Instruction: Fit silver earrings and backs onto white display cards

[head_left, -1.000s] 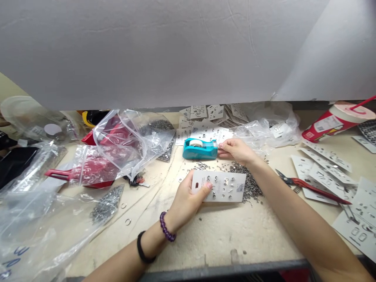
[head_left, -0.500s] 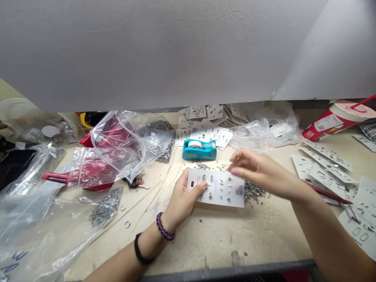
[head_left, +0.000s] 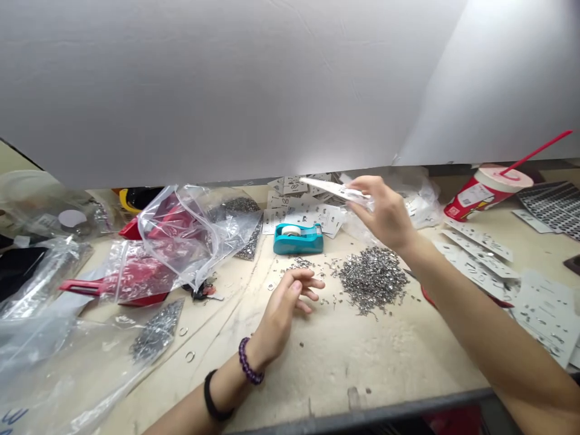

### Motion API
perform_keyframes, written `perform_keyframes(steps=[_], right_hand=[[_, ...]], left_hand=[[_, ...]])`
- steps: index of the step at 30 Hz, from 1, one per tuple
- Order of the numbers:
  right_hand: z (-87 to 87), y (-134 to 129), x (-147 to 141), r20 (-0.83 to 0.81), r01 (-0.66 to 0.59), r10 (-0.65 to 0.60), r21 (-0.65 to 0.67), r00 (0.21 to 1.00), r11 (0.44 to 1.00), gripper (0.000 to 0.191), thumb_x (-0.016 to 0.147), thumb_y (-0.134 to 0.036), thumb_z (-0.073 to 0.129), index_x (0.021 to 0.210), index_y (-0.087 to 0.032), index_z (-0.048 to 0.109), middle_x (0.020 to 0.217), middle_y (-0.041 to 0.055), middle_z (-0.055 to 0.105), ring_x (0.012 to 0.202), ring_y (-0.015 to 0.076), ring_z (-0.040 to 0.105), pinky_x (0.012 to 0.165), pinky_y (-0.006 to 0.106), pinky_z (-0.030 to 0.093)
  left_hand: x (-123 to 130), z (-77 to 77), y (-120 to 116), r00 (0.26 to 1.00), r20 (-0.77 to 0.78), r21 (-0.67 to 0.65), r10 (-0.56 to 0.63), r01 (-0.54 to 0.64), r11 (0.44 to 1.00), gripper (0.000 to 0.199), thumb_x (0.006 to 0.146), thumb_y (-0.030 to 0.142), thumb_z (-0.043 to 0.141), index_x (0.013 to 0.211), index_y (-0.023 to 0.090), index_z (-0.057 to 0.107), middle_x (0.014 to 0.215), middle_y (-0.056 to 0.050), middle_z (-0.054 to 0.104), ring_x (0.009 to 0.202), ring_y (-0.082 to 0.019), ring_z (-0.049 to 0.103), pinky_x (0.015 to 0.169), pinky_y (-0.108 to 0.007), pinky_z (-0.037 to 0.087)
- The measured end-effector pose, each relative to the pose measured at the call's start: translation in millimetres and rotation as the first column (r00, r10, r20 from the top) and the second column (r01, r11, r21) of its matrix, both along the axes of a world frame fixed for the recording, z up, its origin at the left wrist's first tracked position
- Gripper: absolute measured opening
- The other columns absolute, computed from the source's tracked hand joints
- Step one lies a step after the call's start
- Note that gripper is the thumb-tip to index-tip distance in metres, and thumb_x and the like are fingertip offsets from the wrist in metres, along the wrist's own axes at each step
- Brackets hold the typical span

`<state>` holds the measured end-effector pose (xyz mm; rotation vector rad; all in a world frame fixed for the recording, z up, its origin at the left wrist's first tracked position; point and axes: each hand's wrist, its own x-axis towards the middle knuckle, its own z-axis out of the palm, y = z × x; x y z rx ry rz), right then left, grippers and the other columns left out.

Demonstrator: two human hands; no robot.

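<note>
The right hand (head_left: 384, 211) pinches a white card (head_left: 334, 188) between thumb and fingers. The card is up off the table (head_left: 326, 374), tipped so we see mostly its thin edge. The left hand (head_left: 277, 314) is open, with its fingers apart and a bit bent.

Just right of the left hand is a big pile of tiny metal bits (head_left: 374, 281). A blue tape dispenser (head_left: 298, 243) sits on the far side of the left hand, with a roll of tape (head_left: 290, 230) in it. Past it lie flat cards (head_left: 296, 211) with little metal bits on them.

To the left is a clear zip bag (head_left: 199, 226). Dark metal bits (head_left: 240, 207) show in its far part. Something red shows through the bag too, but I cannot tell if it is inside or under. A heap of silver bits (head_left: 156, 332) shows through clear plastic at the near left. At the far right, a red cup (head_left: 487, 190) leans, with a lid and a red straw (head_left: 541, 150); its inside is hidden.

Half a second ago, the left hand held the card near the pile. Now the right hand has it, farther away, and the whole pile is easier to see.
</note>
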<state>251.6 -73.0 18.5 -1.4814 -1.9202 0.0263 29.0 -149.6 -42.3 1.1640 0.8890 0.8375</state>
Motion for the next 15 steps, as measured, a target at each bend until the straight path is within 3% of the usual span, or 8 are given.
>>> perform_keyframes(steps=[3,5,8,11,13,14,15], right_hand=[[-18.8,26,-2,0.252,-0.103,0.113,-0.050,0.961,0.993,0.023,0.084,-0.013,0.042,0.104,-0.017,0.052,0.107,0.0104,0.060,0.102,0.0233,0.054,0.085,0.041,0.045],[-32.8,33,-3,0.327,-0.132,0.158,-0.100,0.932,0.986,0.023,0.083,-0.010,0.040,0.099,-0.015,0.055,0.099,0.0112,0.063,0.097,0.0244,0.056,0.082,0.042,0.046],[-40.6,22,-2,0.306,-0.154,0.161,-0.046,0.938,0.987,0.025,0.082,-0.012,0.044,0.106,-0.014,0.052,0.106,0.0131,0.060,0.105,0.0254,0.052,0.088,0.043,0.043],[-28.2,-11,9,0.197,-0.162,0.144,0.079,0.970,0.984,0.034,0.083,-0.022,0.048,0.116,-0.013,0.044,0.115,0.0142,0.055,0.112,0.0241,0.049,0.090,0.040,0.043],[-16.5,-34,29,0.147,-0.060,0.054,0.035,0.988,0.998,0.031,0.084,-0.029,0.048,0.112,-0.016,0.045,0.102,0.0109,0.063,0.094,0.0227,0.059,0.076,0.037,0.049],[-12.2,-45,44,0.163,0.071,-0.061,-0.056,0.985,0.996,0.027,0.084,-0.030,0.047,0.109,-0.018,0.048,0.096,0.0094,0.065,0.085,0.0228,0.062,0.069,0.036,0.049],[-10.0,-54,61,0.198,0.240,-0.210,-0.142,0.957,0.960,0.025,0.085,-0.031,0.046,0.106,-0.019,0.049,0.092,0.0095,0.066,0.080,0.0238,0.063,0.065,0.036,0.048]], left_hand=[[1,0.4,-2,0.999,-0.026,0.029,-0.031,0.031,0.999,0.030,0.087,0.039,0.036,0.097,0.016,0.051,0.094,-0.009,0.061,0.079,-0.015,0.054,0.064,-0.026,0.045],[1,0.7,-2,0.998,-0.038,0.040,-0.057,0.059,0.997,0.028,0.088,0.038,0.036,0.095,0.016,0.052,0.091,-0.008,0.061,0.078,-0.014,0.053,0.064,-0.026,0.044],[1,0.9,-2,0.994,-0.061,0.042,-0.094,0.096,0.994,0.025,0.088,0.036,0.037,0.093,0.016,0.052,0.088,-0.006,0.061,0.077,-0.014,0.052,0.065,-0.025,0.043],[0,1.0,-2,0.991,-0.084,0.045,-0.108,0.112,0.993,0.023,0.087,0.034,0.039,0.091,0.017,0.053,0.087,-0.005,0.060,0.076,-0.013,0.052,0.065,-0.025,0.042],[0,0.8,-2,0.990,-0.086,0.052,-0.111,0.115,0.992,0.021,0.087,0.033,0.040,0.091,0.017,0.053,0.086,-0.004,0.060,0.076,-0.013,0.052,0.065,-0.025,0.041],[0,0.7,-2,0.990,-0.085,0.057,-0.112,0.117,0.992,0.020,0.087,0.032,0.040,0.090,0.017,0.053,0.085,-0.004,0.060,0.077,-0.013,0.052,0.065,-0.025,0.041],[0,0.5,-2,0.990,-0.086,0.060,-0.112,0.118,0.991,0.019,0.087,0.032,0.040,0.090,0.017,0.053,0.085,-0.003,0.059,0.077,-0.013,0.052,0.065,-0.025,0.041]])
